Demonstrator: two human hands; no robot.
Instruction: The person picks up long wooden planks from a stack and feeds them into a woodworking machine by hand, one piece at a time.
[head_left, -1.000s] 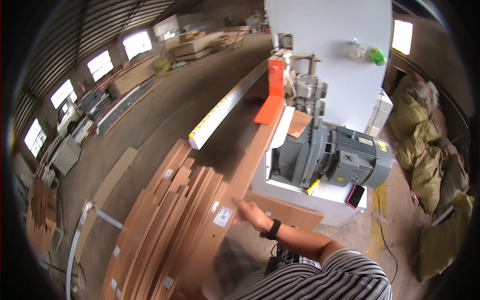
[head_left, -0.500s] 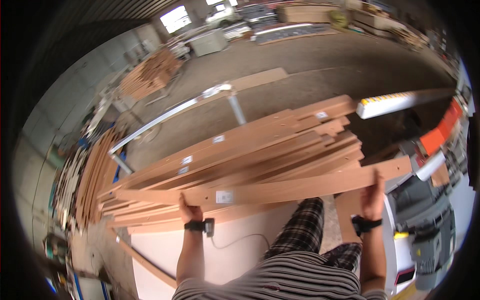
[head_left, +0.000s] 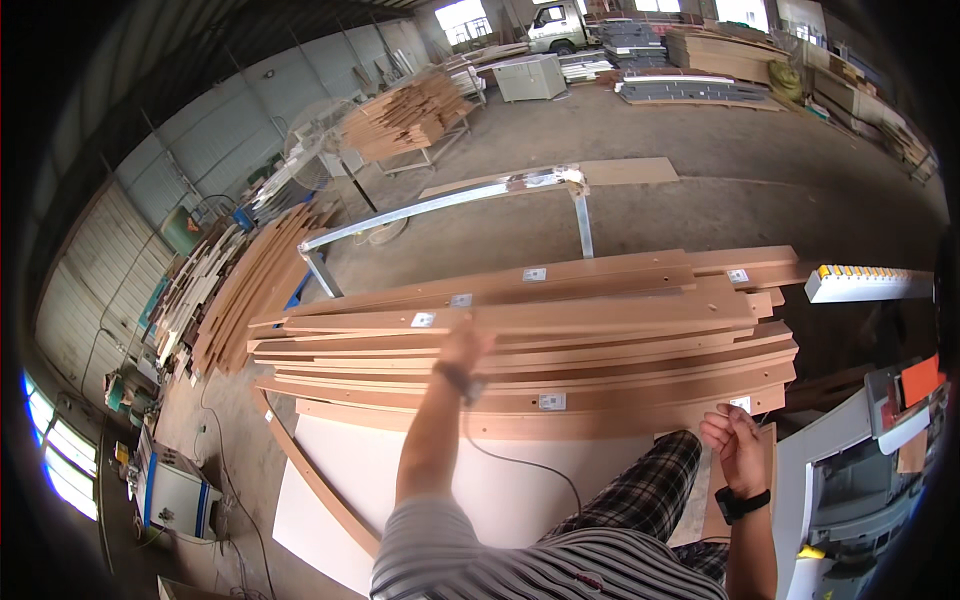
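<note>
A stack of long brown wooden boards point(head_left: 640, 372) lies crosswise in front of me, several with small white labels. My left hand point(head_left: 465, 345) reaches over the stack to an upper board point(head_left: 610, 315). Motion smears its fingers, so its grip on that board does not show. At the right end of the nearest boards, my right hand point(head_left: 737, 445) is raised with loosely bent, parted fingers and holds nothing. A white label point(head_left: 740, 404) shows just behind its fingertips. Along the near side rests a labelled board point(head_left: 680, 388). Each wrist wears a dark band.
A white panel point(head_left: 350, 480) lies under the stack's near side, with a narrow board point(head_left: 310, 470) along its left. Beyond stands a metal frame point(head_left: 430, 205). A white beam with yellow pieces point(head_left: 870, 284) juts in at right, near grey machinery point(head_left: 860, 510). More boards point(head_left: 255, 290) lie left.
The labelled board that both hands held now rests on the near side of the stack. My right hand has let go; my left has moved farther over the stack. The view has shifted.
</note>
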